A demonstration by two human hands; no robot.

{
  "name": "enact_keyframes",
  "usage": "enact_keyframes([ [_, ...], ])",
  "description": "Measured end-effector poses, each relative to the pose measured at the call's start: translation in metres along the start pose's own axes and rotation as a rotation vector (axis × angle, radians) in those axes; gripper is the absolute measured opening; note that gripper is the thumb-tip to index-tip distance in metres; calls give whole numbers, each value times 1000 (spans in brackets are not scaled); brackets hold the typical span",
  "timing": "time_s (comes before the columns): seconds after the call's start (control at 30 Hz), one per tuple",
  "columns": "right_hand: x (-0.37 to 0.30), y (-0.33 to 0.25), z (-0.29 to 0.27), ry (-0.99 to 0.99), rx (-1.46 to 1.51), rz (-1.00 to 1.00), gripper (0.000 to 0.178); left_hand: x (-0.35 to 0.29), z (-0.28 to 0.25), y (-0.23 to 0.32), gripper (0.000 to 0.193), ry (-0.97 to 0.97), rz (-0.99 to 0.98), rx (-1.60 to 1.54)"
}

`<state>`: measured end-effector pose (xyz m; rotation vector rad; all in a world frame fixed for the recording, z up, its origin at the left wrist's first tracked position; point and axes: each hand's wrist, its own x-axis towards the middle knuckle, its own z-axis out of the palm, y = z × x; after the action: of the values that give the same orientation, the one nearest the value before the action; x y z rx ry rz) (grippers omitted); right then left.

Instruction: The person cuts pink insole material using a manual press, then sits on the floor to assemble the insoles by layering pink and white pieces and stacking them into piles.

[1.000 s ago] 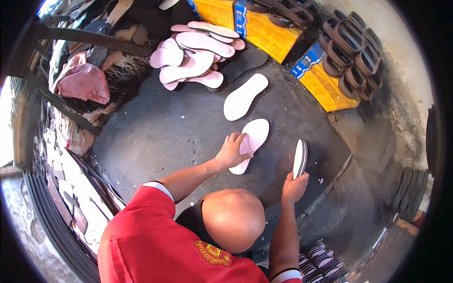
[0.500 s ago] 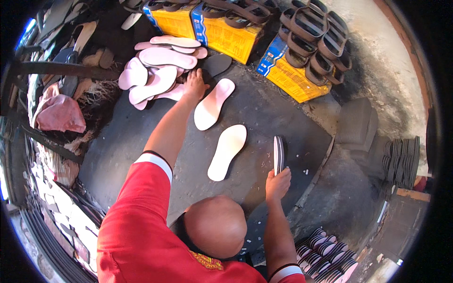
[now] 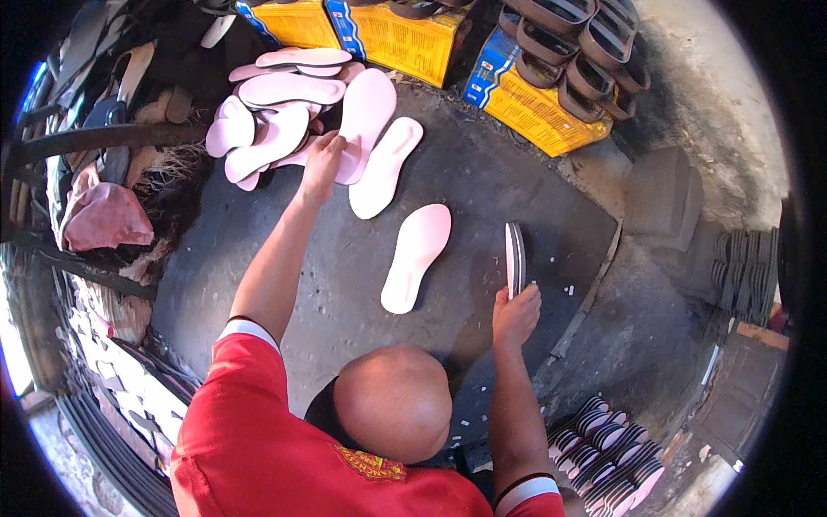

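My left hand [image 3: 323,164] is closed on the near end of a pink shoe sole [image 3: 369,108], which lies with its pink face up at the right side of the pile. Beside it, two more pale pink soles lie apart on the dark mat: an upper sole [image 3: 388,165] and a lower sole [image 3: 416,257]. My right hand [image 3: 517,316] grips a sandal sole [image 3: 515,257] upright on edge, showing pink, white and dark layers; whether it is one sole or two together I cannot tell. A heap of pink soles [image 3: 271,142] lies left of my left hand.
Yellow and blue boxes [image 3: 392,47] with brown strapped sandals [image 3: 594,65] on top stand at the back. Dark stacked soles [image 3: 745,267] are at the right, and rows of pink-topped soles [image 3: 607,452] at lower right. A pink cloth [image 3: 109,220] hangs left. My bent knee [image 3: 392,401] is in front.
The sole at my left hand showed its dark underside before and now shows its pink face. My left hand has drawn slightly left and nearer. My right hand still holds the upright sole.
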<state>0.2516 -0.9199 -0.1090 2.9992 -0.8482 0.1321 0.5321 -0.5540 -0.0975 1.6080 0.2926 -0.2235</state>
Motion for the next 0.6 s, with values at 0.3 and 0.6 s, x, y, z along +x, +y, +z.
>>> enact_keyframes([
  [0.3, 0, 1, -5, 31, 25, -15, 40, -66, 38, -17, 47, 300, 474, 796],
  [0.6, 1, -7, 0, -1, 12, -28, 46, 12, 98, -16, 76, -64, 443, 1139],
])
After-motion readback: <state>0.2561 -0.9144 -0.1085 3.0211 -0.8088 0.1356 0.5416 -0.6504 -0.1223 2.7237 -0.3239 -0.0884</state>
